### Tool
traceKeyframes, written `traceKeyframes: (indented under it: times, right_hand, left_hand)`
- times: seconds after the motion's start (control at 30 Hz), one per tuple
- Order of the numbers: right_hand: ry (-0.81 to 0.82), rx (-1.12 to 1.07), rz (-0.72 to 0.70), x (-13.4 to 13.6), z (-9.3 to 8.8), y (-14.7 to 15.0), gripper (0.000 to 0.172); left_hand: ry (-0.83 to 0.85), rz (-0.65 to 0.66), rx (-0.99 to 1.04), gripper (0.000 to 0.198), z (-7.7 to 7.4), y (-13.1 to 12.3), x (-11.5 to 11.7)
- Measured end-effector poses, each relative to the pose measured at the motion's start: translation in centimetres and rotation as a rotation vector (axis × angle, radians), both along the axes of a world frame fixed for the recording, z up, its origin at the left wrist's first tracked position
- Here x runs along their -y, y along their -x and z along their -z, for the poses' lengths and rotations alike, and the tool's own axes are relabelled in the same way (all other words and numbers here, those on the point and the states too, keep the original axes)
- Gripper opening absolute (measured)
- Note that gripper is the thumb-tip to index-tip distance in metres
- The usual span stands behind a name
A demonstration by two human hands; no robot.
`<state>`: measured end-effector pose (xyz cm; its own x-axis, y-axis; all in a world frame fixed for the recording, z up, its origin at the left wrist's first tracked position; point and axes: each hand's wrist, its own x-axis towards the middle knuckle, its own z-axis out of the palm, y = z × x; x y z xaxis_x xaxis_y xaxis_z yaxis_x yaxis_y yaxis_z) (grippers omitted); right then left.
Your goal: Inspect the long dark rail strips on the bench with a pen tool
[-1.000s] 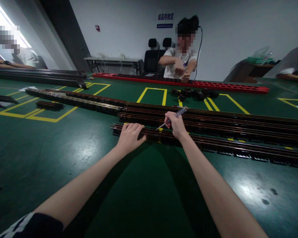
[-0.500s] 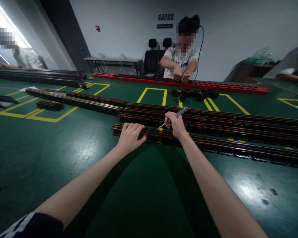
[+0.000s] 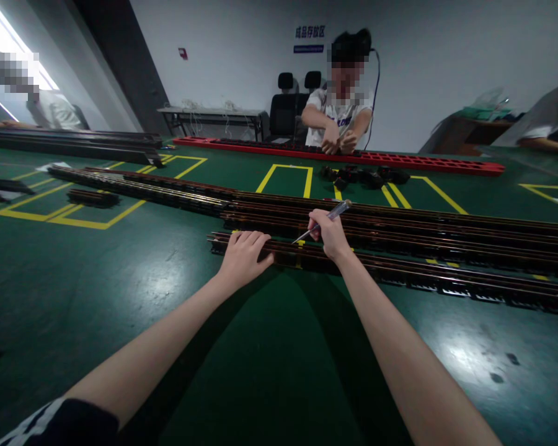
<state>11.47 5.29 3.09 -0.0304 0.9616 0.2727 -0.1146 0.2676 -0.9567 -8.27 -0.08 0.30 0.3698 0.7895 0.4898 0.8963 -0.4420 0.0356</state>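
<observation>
A long dark brown rail (image 3: 400, 272) lies nearest me on the green table (image 3: 121, 285), with more such rails (image 3: 400, 226) stacked behind it. My left hand (image 3: 244, 254) rests on the near rail's left end, fingers curled over its top edge. My right hand (image 3: 330, 235) pinches a thin screwdriver (image 3: 323, 222) with a clear handle. The metal tip points down-left at the near rail, between my two hands.
Across the table a person in a white shirt (image 3: 337, 118) works with both hands over a long red tray (image 3: 353, 158). Small black parts (image 3: 363, 175) lie in front of it. More dark rails (image 3: 74, 145) lie at the far left. Yellow lines mark the table.
My hands and the screwdriver have stayed put. The person across the table has lowered both hands toward the red tray.
</observation>
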Motion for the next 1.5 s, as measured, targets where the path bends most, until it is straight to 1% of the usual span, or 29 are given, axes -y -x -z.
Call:
traceKeyframes:
  times: [0.77,1.07,1.3,1.5]
  right_hand:
    - [-0.016,0.009,-0.008,-0.05,0.09,-0.05,0.030]
    - [-0.018,0.013,0.001,-0.13,0.18,-0.06,0.030]
    - [-0.006,0.004,-0.002,-0.02,-0.01,-0.07,0.029]
    - [-0.027,-0.003,-0.007,0.05,0.01,-0.02,0.031]
  left_hand:
    - [0.009,0.007,-0.002,0.029,-0.09,0.00,0.03]
    - [0.004,0.005,0.008,0.027,-0.03,0.02,-0.04]
    - [0.012,-0.001,0.002,0.029,-0.03,-0.02,0.03]
    - [0.014,-0.014,-0.011,0.029,-0.09,-0.18,0.17]
